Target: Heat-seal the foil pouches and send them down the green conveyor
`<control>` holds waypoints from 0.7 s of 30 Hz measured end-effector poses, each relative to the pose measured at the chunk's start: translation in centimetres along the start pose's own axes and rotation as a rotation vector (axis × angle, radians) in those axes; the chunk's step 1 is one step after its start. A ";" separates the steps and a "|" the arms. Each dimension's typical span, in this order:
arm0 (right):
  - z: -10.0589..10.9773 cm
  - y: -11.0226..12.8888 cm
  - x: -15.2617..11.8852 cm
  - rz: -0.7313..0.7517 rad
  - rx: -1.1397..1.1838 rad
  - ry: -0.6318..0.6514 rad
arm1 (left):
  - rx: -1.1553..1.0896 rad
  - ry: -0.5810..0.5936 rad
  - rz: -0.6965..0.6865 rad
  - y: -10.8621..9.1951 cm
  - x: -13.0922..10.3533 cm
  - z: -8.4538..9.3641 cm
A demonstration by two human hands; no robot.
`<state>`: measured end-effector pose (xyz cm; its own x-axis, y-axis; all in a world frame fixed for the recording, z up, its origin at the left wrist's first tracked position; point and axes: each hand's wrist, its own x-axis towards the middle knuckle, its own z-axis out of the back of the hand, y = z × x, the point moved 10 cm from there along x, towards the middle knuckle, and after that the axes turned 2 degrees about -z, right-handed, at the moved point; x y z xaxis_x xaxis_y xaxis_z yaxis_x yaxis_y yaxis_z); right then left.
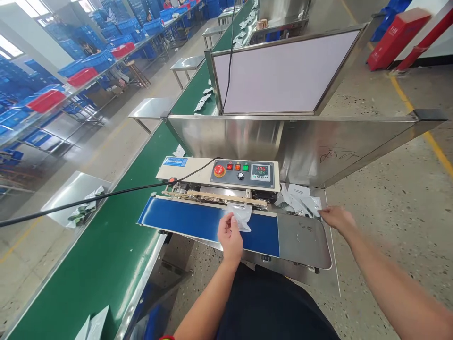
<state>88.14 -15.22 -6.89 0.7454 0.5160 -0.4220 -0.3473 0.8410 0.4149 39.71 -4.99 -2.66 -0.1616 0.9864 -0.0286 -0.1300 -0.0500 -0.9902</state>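
Observation:
A small silvery pouch [242, 218] stands at the sealing machine [191, 174], its top edge at the sealing band and its lower part over the blue belt [187, 219]. My left hand [230, 236] is at the pouch's left side, fingers curled; whether they grip it is hard to tell. Over at the right, my right hand [338, 218] pinches the edge of a white-silver pouch [312, 205]. That pouch lies against a pile of similar pouches [292, 198] behind the steel plate [304, 236] at the belt's right end.
A green conveyor [106, 245] runs diagonally at the left, with pouches [94, 326] near its bottom. A black cable [106, 196] crosses above it. Behind the machine rises a steel partition [307, 146]. Steel side tables [76, 193] stand beyond the conveyor.

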 end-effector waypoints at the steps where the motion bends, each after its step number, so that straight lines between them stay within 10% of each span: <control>1: 0.5 0.0 0.1 0.002 -0.015 0.005 | 0.006 0.066 -0.033 -0.6 -0.8 -1.1; 6: 4.2 1.3 -2.4 0.079 0.013 0.058 | 0.055 0.464 -0.370 -5.7 -4.9 -10.7; 11: 3.2 6.5 -9.9 0.361 0.302 0.528 | 0.026 0.772 -0.621 -9.4 -8.4 -18.3; 16: 1.9 6.7 -13.5 0.346 0.759 0.473 | -0.007 0.723 -0.300 -6.6 -7.9 -17.5; 21: -2.6 3.4 -15.0 0.283 0.722 0.273 | -0.111 0.633 0.093 -2.0 -7.6 -15.1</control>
<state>74.31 -19.63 -1.24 0.4873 0.7929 -0.3658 0.0196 0.4089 0.9124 55.96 -10.05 -2.57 0.4451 0.8817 -0.1564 -0.0360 -0.1569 -0.9870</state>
